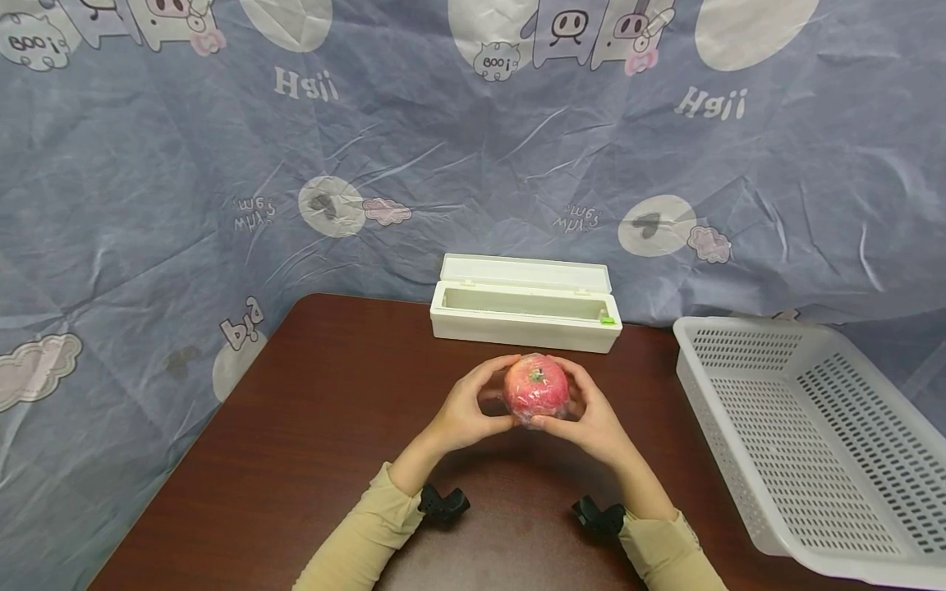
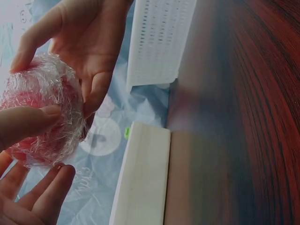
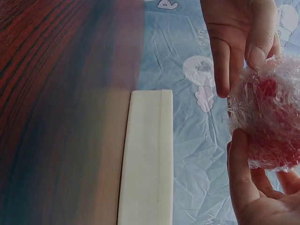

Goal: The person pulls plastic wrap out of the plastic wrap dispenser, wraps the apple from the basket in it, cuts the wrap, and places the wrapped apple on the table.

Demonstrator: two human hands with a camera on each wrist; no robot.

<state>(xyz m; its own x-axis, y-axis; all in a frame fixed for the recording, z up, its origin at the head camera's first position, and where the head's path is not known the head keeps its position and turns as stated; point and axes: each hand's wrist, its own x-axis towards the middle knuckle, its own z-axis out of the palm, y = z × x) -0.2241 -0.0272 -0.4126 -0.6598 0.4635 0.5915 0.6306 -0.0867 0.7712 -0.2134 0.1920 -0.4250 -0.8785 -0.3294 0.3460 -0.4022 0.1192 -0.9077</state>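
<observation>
A red apple [image 1: 535, 387] wrapped in clear cling film is held just above the brown table [image 1: 318, 427], near its middle. My left hand [image 1: 493, 396] cups its left side, thumb below and fingers over the top. My right hand [image 1: 573, 396] cups the right side the same way. In the left wrist view the wrapped apple [image 2: 42, 117] shows crinkled film, with my left thumb pressed against it and my right hand [image 2: 89, 42] behind. In the right wrist view the apple [image 3: 269, 122] sits between my right thumb below and my left fingers [image 3: 239, 37] above.
A long white dispenser box [image 1: 525, 308] lies open just beyond the apple at the table's far edge. A white perforated basket [image 1: 813, 435] stands at the right. A blue patterned cloth [image 1: 222, 164] hangs behind and drapes down on the left.
</observation>
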